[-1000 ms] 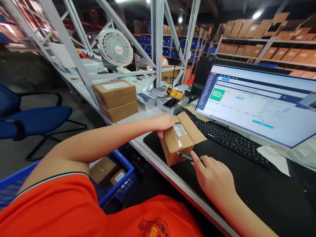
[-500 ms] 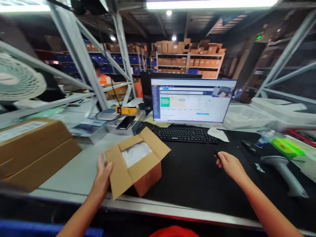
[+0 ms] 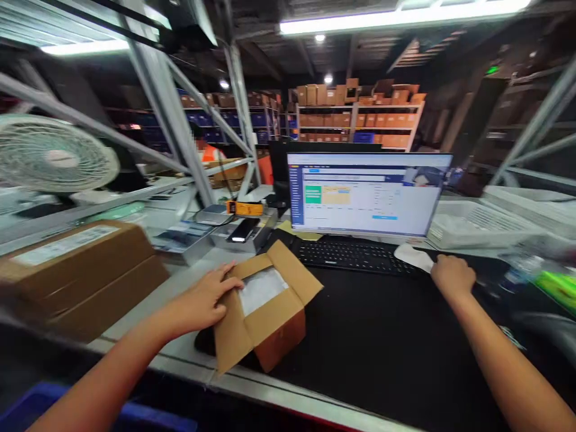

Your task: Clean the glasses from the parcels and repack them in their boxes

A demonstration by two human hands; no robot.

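Open box [image 3: 265, 312] sits on the near-left edge of the black mat [image 3: 382, 342], flaps out, white packing showing inside.

Left hand [image 3: 209, 300]: fingers spread and flat on the near-left flap, tips at the lip of the opening. It presses rather than clasps. Box lies at 3 o'clock from it, touching.

Right hand [image 3: 452, 277]: down on the mat at the keyboard's [image 3: 355, 255] right end, just beside a white paper [image 3: 414, 257], fingers curled under. Cannot tell whether they hold anything. Box lies at about 8 o'clock from it, well apart.

Left hand is the nearer. Flap folds run roughly 11 to 5.
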